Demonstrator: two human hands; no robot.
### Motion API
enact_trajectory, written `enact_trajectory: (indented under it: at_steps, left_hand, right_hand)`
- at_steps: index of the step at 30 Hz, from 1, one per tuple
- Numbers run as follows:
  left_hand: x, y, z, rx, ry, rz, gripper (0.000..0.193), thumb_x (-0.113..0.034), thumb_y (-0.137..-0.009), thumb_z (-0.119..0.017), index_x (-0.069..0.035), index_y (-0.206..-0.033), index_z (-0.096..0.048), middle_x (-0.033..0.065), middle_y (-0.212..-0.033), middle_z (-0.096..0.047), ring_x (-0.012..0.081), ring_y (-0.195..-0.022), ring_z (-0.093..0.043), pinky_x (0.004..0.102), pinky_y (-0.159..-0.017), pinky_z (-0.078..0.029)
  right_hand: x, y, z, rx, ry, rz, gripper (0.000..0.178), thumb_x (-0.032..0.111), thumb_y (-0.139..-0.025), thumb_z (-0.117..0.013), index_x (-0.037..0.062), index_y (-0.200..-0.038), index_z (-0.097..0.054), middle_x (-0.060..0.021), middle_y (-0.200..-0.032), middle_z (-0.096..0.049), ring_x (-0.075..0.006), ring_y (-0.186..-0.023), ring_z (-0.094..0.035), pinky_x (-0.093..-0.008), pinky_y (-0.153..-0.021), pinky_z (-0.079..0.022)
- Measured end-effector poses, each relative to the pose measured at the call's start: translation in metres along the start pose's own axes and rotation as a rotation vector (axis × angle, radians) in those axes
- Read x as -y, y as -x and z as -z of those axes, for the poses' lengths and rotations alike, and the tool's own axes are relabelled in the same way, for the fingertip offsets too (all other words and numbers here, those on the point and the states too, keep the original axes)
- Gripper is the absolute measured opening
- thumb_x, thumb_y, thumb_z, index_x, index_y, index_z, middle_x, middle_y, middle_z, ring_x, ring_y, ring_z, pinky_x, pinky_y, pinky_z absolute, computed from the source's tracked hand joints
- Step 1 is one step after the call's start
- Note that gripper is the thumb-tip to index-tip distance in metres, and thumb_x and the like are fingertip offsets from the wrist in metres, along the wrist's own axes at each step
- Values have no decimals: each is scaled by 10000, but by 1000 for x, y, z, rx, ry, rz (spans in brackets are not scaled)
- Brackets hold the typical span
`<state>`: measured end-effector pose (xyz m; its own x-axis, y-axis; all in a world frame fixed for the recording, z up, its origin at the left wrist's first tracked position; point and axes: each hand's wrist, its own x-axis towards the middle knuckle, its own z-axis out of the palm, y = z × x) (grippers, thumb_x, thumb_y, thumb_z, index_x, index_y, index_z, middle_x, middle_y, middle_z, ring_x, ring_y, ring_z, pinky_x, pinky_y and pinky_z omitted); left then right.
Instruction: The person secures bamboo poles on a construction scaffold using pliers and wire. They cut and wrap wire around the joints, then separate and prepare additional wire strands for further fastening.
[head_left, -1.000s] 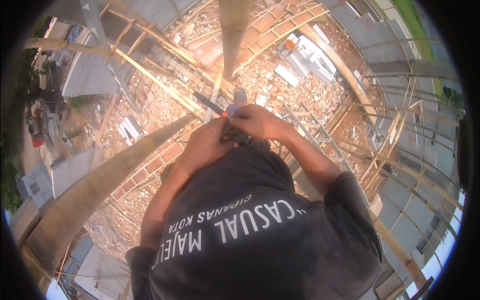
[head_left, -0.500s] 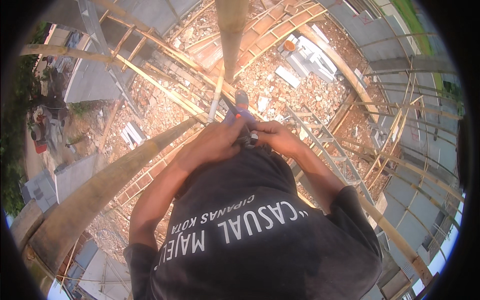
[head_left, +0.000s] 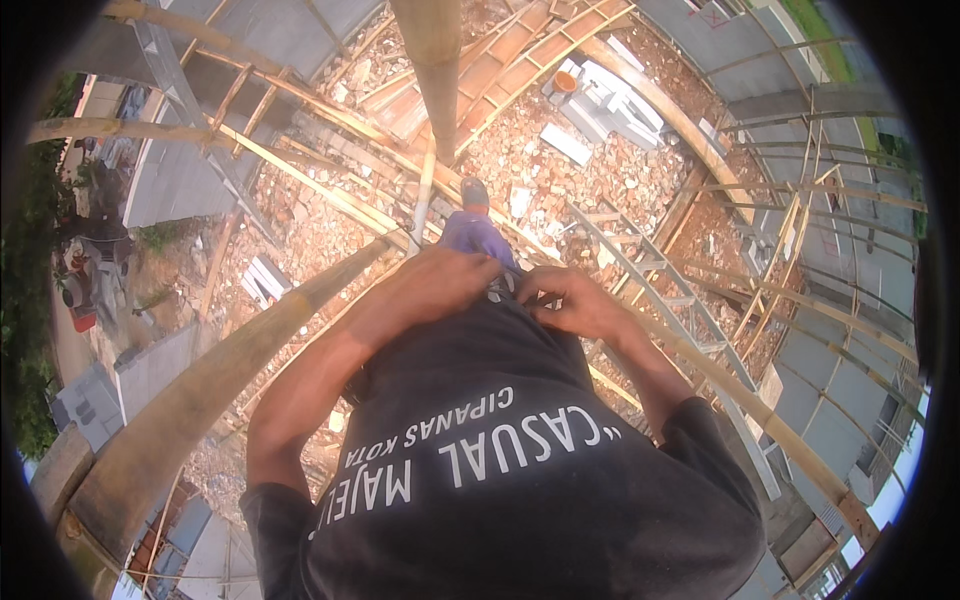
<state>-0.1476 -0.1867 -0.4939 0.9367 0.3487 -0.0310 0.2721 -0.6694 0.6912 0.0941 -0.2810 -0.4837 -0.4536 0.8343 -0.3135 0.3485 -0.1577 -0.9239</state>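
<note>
Both my hands are at my waist, at the lower front hem of my black T-shirt (head_left: pixel 500 350). My left hand (head_left: pixel 447 277) is bent with its fingers closed against the waist; whatever they grip is hidden. Just across from it, my right hand (head_left: pixel 568 300) has its thumb and fingers curled together at the hem, and I cannot make out what is in them. A small greyish metallic piece (head_left: pixel 497 290) shows in the gap between the hands. Beyond them appear a purple trouser leg (head_left: pixel 474 236) and a shoe (head_left: pixel 474 193).
A thick bamboo pole (head_left: pixel 430 80) rises ahead; another (head_left: pixel 220 350) slants along my left. An aluminium ladder (head_left: pixel 660 270) leans at the right. Below lie brick rubble (head_left: pixel 515 150), pale blocks (head_left: pixel 615 108) and an orange bucket (head_left: pixel 566 82). Bamboo scaffolding (head_left: pixel 790 240) lines the right wall.
My hands have moved slightly apart, the right one drawing toward the right and down. The orange-tipped dark item seen by my left hand no longer shows.
</note>
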Motion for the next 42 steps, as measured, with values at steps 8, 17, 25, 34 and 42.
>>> enact_trajectory:
  at_steps: [8,17,25,34,42]
  left_hand:
    - [-9,4,-19,-249,-102,13,138,-42,-814,-596,-5,-945,-571,121,-809,-575,324,-723,-637,421,-571,-519]
    - [-13,7,-27,-321,-95,141,211,-11,-715,-651,-22,-887,-529,136,-803,-565,336,-686,-628,425,-567,-520]
    - [-10,6,-21,-341,-23,215,242,-25,-762,-644,-25,-994,-578,158,-796,-616,355,-711,-647,438,-588,-524]
    - [20,14,5,-198,588,308,193,-186,-866,-713,-24,-970,-705,91,-851,-676,231,-697,-610,369,-660,-472]
    - [11,31,61,-860,852,645,592,-499,-1035,-394,16,-975,-679,16,-693,-555,99,-642,-509,247,-571,-396]
  right_hand:
    - [-5,-13,2,17,79,132,146,52,-743,-683,10,-860,-607,-104,-823,-594,-254,-772,-621,-369,-699,-486]
    - [-8,-14,1,34,64,144,159,71,-753,-683,3,-858,-585,-106,-820,-557,-267,-765,-587,-368,-682,-462]
    - [-17,-14,3,3,53,168,151,78,-778,-682,9,-893,-613,-97,-859,-591,-253,-802,-602,-363,-699,-477]
    - [-22,-36,14,-200,-258,-196,93,104,-913,-648,27,-965,-647,-29,-914,-648,-104,-897,-595,-285,-792,-476]
    - [26,-102,9,-469,-131,6,185,135,-887,-647,-8,-1002,-664,-63,-861,-681,-127,-815,-609,-313,-731,-499]
